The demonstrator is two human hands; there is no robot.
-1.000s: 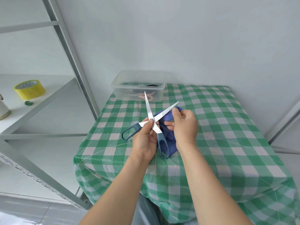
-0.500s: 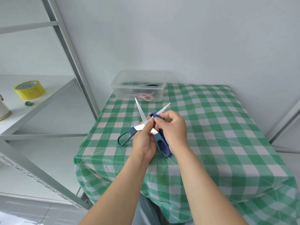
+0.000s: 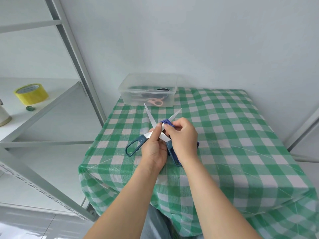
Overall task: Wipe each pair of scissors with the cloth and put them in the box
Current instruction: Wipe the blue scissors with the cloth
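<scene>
Scissors with dark teal plastic handles and bright steel blades [image 3: 149, 116] are held above the green-and-white checked table cover [image 3: 224, 135], near its front left part, on the near side of the box. The blades are spread wide in a V, tips pointing away from the person.

Left hand [image 3: 153, 149]: thumb and fingers pinch the scissors at the crossing of the blades. Right hand [image 3: 183, 137]: fingers curled, pinching the dark blue cloth [image 3: 166, 121] round the right-hand blade, close to the pivot. The rest of the cloth hangs behind this hand.

Step in hand, by judgement: wiping of this pair, one blade under the cloth; the other blade is bare. The clear plastic box [image 3: 131, 99] stands at the far left of the table, lidless, against the wall. It already holds a pink-handled pair [image 3: 156, 102] and at least one darker item, not clearly made out.

Next move, by judgement: draw the cloth along the blade toward its tip, keeping fingertips off the edge, treat the second blade likewise, close the blades, then reach forward to lay the pair in the box.

Writing: none legible. A yellow roll of adhesive tape [image 3: 31, 94] on the white metal shelf [image 3: 51, 107] to the left shows print on its inner core, too small to read. No brand seen on scissors, box or cloth.
</scene>
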